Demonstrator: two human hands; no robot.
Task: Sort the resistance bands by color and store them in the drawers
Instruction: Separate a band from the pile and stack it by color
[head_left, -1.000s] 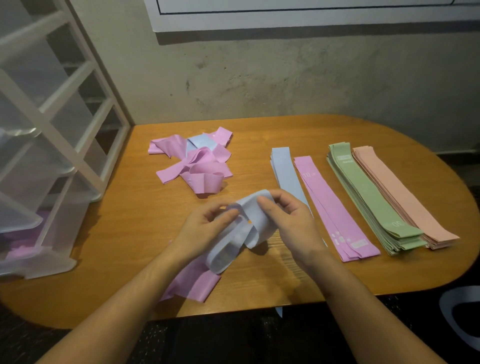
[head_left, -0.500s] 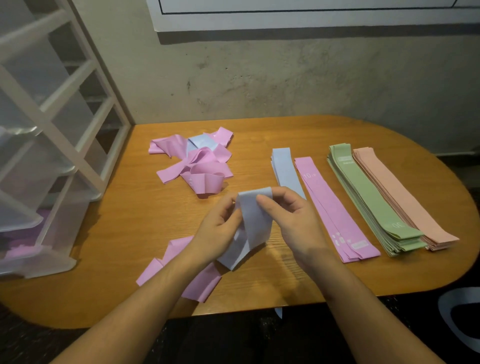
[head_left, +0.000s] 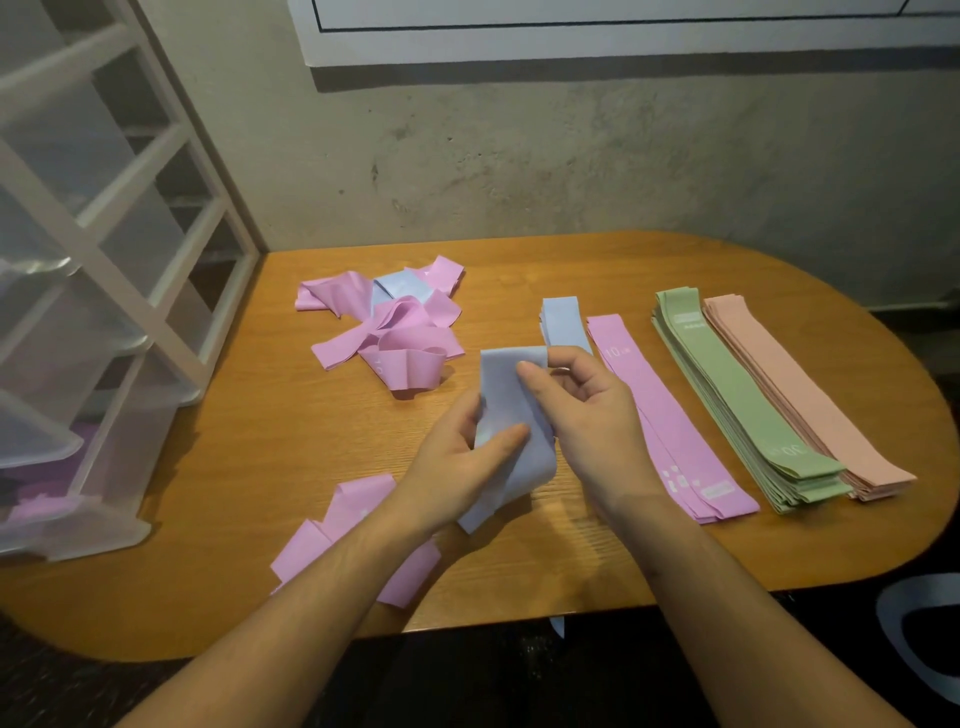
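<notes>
Over the table, both hands — left hand, right hand — pinch a pale blue resistance band: light, limp, stretchy — probably best held by its ends.

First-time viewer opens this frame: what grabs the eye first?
Both hands, left hand and right hand, hold a pale blue band at the table's middle. To the right lie neat blue, pink, green and peach stacks; a tangled pink pile sits further back on the left.
</notes>
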